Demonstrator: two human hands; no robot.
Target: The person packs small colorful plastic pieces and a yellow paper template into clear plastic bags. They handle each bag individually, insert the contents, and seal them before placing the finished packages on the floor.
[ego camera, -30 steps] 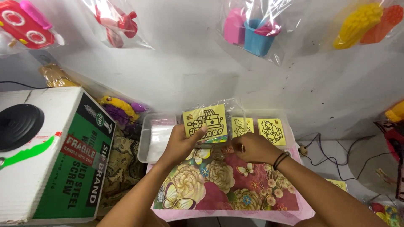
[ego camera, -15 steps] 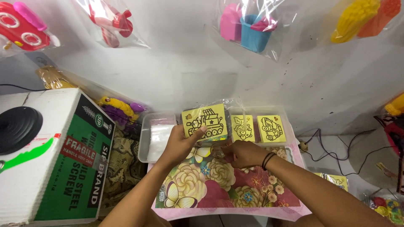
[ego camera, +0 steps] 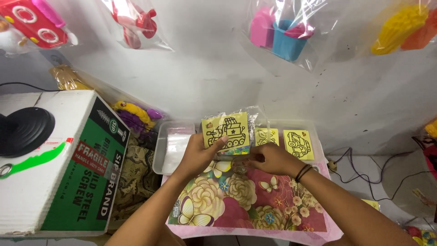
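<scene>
Nearest you lies the flowered cloth (ego camera: 236, 200), spread over the front of the table with its pink edge at the near side. Above it your left hand (ego camera: 196, 152) has its grip closed on the yellow card (ego camera: 226, 131) in its clear sleeve, thumb on the face, holding it upright over the far edge of the cloth. Half a second ago that card stood much the same, so the hold has not slipped. Your right hand (ego camera: 268, 158) has drawn in toward the card's lower edge and its fingers pinch something small and clear there; whether it is the sleeve's flap I cannot tell.

Just behind, two more yellow cards (ego camera: 298, 143) lie flat in a clear tray (ego camera: 318, 155) at the table's far right. A second clear tray (ego camera: 175, 146) with a stack of clear sleeves sits at the far left.

Left of the table stands a big white and green carton (ego camera: 68, 173) with a black round thing on top. Bagged plastic toys (ego camera: 284, 32) hang on the white wall (ego camera: 205, 77), and cables trail at the right.
</scene>
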